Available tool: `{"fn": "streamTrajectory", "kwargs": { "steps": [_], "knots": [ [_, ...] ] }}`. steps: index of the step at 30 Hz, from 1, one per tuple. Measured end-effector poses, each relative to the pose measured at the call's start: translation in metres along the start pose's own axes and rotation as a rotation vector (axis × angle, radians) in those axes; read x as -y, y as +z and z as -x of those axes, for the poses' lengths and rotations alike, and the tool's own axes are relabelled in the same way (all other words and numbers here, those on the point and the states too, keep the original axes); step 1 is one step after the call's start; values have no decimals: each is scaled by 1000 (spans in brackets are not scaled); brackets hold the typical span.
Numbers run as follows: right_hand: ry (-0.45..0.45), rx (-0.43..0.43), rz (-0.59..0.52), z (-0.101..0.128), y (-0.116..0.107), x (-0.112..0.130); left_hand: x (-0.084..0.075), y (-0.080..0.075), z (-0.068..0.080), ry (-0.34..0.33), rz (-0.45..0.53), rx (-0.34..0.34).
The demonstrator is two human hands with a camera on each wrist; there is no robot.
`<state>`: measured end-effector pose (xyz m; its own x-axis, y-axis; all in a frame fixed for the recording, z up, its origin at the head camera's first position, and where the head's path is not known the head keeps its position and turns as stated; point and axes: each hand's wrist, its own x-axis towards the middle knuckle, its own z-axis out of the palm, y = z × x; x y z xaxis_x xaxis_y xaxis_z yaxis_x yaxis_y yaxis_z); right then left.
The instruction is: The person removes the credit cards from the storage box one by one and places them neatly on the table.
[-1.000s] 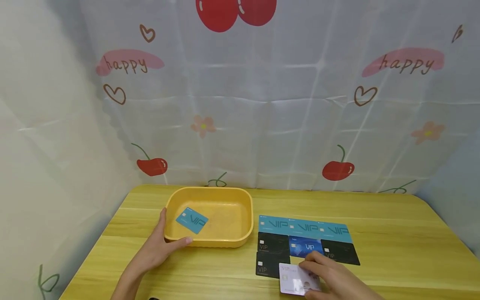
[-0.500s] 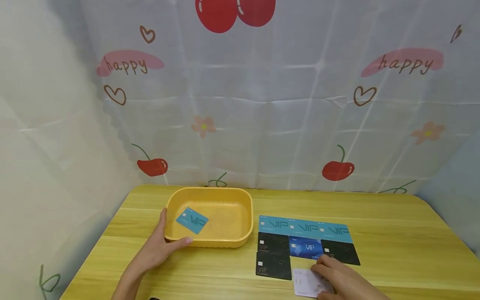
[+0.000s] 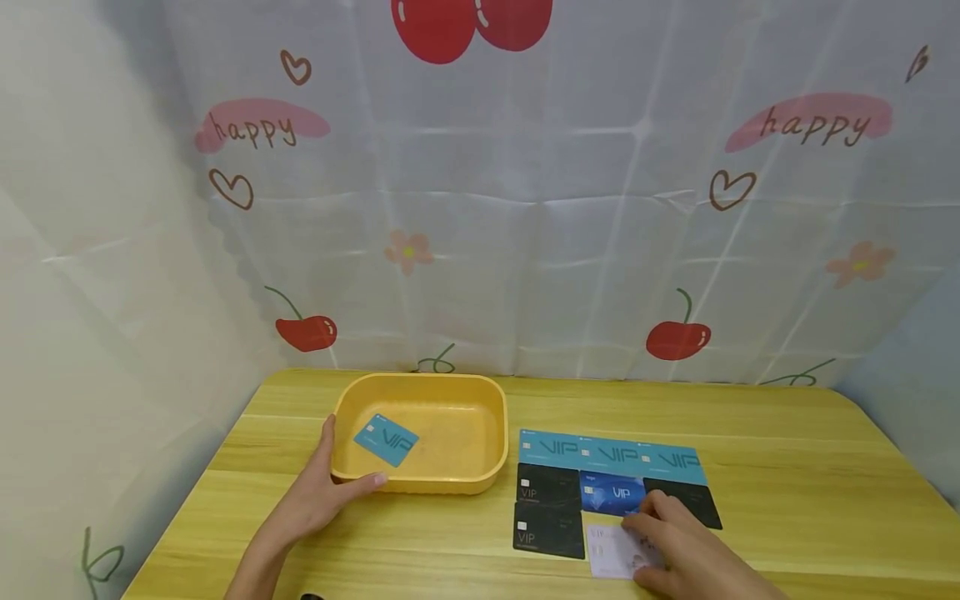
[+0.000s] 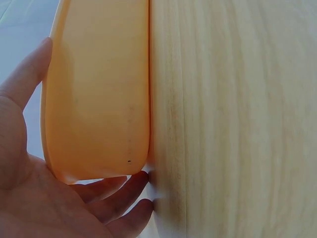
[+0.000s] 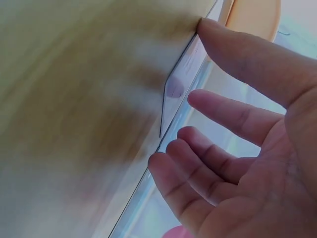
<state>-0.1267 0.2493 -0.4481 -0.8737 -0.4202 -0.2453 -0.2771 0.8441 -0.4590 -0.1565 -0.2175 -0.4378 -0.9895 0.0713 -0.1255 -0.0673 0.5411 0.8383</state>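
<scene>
My left hand (image 3: 327, 490) grips the near-left corner of a yellow tray (image 3: 450, 486); its thumb runs up the left wall and its fingers lie along the front wall. The left wrist view shows that same hand (image 4: 34, 193) wrapped round the tray's corner (image 4: 99, 99). One teal VIP card (image 3: 386, 439) lies inside the tray. My right hand (image 3: 663, 542) rests with straight fingers on a white card (image 3: 607, 552) lying flat on the table. In the right wrist view my right hand (image 5: 233, 124) spreads over the card (image 5: 179, 84), with the thumb tip at its edge.
Right of the tray, cards lie in rows on the wooden table (image 3: 787, 467): three teal ones (image 3: 611, 451) at the back, then black cards (image 3: 547, 483) and a blue card (image 3: 611, 493), and one more black card (image 3: 547, 531) left of the white one. A printed curtain hangs behind.
My right hand slid the white card to the right, off the near black card; it now lies beside that card. The left hand and the tray have not moved.
</scene>
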Motion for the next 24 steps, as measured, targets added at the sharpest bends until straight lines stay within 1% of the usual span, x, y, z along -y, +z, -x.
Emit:
{"fn": "streamTrajectory", "kwargs": {
  "steps": [5,13,18,24],
  "knots": [
    [26,1,-43,-1,1,3,-1,1,0,-17,-2,10],
    [40,-22,-12,-4,2,7,-1,0,0,-26,-3,13],
    [79,-53,22,-5,3,10,-1,0,0,-20,6,10],
    [139,-80,-4,-6,3,13,-1,1,0,0,17,5]
  ]
}}
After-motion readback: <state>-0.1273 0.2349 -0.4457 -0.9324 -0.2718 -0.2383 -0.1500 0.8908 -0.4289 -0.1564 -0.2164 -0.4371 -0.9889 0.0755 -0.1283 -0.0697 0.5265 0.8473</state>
